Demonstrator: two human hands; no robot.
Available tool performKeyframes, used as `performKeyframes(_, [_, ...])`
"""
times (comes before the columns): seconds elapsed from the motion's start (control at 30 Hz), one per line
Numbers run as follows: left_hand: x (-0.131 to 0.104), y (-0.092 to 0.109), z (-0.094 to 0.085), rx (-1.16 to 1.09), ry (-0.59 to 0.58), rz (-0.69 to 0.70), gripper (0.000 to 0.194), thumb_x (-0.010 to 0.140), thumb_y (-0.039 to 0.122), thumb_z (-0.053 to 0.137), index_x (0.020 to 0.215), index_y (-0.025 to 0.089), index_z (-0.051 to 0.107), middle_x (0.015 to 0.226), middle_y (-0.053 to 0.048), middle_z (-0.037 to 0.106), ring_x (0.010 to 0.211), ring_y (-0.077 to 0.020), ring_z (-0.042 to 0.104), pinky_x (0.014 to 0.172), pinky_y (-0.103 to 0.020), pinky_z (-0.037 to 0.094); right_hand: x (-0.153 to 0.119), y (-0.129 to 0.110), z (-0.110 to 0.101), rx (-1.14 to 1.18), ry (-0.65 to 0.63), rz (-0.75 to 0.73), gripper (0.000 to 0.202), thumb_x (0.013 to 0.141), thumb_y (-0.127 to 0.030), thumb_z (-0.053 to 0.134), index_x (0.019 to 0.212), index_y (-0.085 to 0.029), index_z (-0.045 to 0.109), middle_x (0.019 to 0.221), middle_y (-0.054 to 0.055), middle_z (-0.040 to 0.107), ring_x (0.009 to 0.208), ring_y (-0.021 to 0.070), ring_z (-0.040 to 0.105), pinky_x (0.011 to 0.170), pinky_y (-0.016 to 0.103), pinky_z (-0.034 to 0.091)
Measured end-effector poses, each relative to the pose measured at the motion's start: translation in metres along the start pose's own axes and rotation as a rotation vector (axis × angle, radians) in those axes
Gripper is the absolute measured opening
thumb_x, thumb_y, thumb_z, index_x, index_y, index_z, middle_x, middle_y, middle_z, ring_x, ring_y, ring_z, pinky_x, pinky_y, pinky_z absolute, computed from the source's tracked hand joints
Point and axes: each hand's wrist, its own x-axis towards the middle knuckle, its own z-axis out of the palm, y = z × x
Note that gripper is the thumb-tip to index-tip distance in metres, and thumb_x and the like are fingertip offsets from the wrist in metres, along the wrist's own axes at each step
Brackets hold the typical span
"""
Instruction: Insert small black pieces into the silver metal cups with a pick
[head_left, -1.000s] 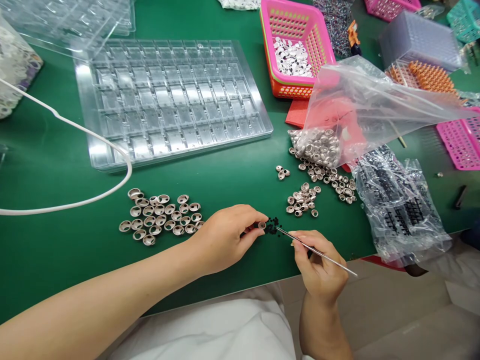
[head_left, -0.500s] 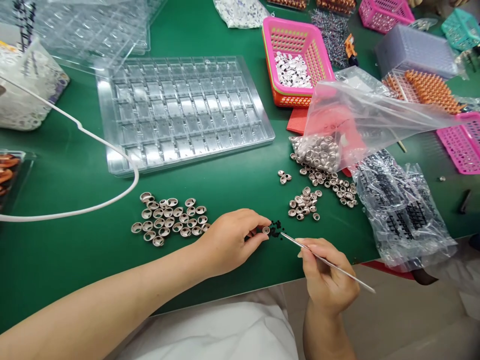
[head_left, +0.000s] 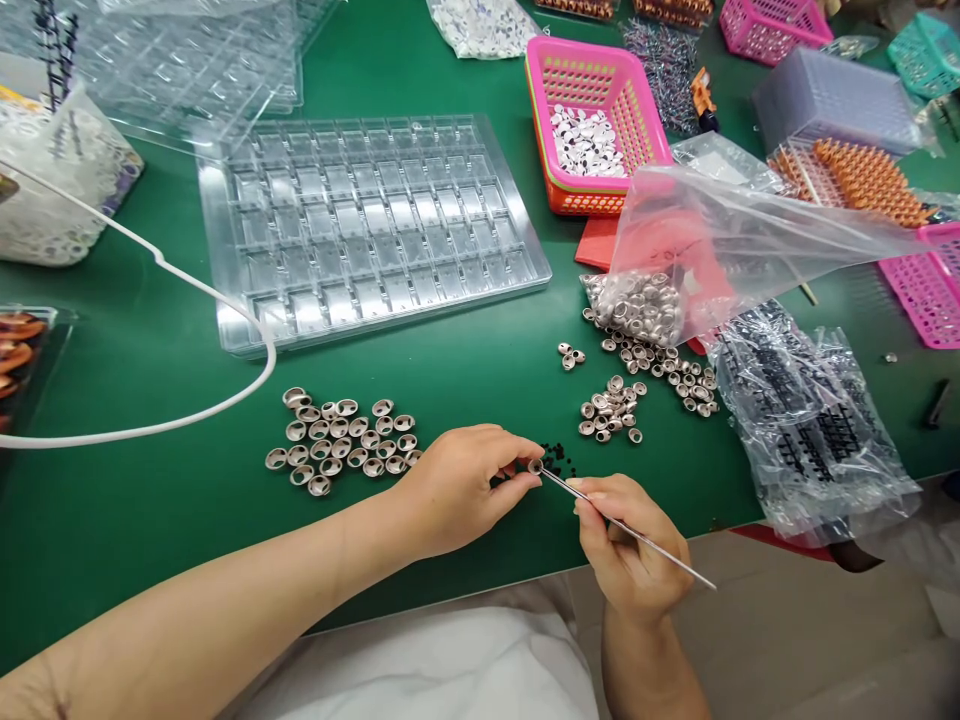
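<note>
Between thumb and fingertips, my left hand (head_left: 469, 487) pinches a small silver cup-shaped piece (head_left: 535, 466). My right hand (head_left: 637, 540) grips a thin metal rod-like tool (head_left: 637, 537), whose tip reaches the opening of that piece. Small black bits (head_left: 555, 458) lie on the green table (head_left: 420, 620) just beyond the fingertips. Several similar silver pieces (head_left: 340, 428) are spread left of my left hand, with a dark spot visible in many. Another small pile of silver pieces (head_left: 611, 408) sits beyond my right hand.
A clear compartment tray (head_left: 382, 225) lies behind the hands. Pink and red baskets (head_left: 592, 185) hold white pieces. A plastic bag of silver parts (head_left: 645, 305) and a bag of black parts (head_left: 810, 420) lie right. A white cord (head_left: 172, 415) curves across the left.
My right hand has moved left with the tool, bringing its tip from the black bits to the silver piece. My left hand has shifted only slightly.
</note>
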Motion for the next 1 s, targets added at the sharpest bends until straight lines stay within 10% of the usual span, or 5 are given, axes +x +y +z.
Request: performKeyframes(1.0, [-0.0015, -0.0040, 0.0029, -0.012, 0.043, 0.062, 0.013, 0.086, 0.012, 0.077, 0.098, 0.012, 0.075, 0.075, -0.003, 0.074, 0.065, -0.0146, 0.067, 0.060, -0.023, 0.053, 0.0042, -0.0012, -0.0003, -0.119, -0.049, -0.202, 0.035, 0.082, 0.002, 0.069, 0.112, -0.016, 0.065, 0.100, 0.010, 0.077, 0.085, 0.0199, 0.075, 0.066, 0.035, 0.061])
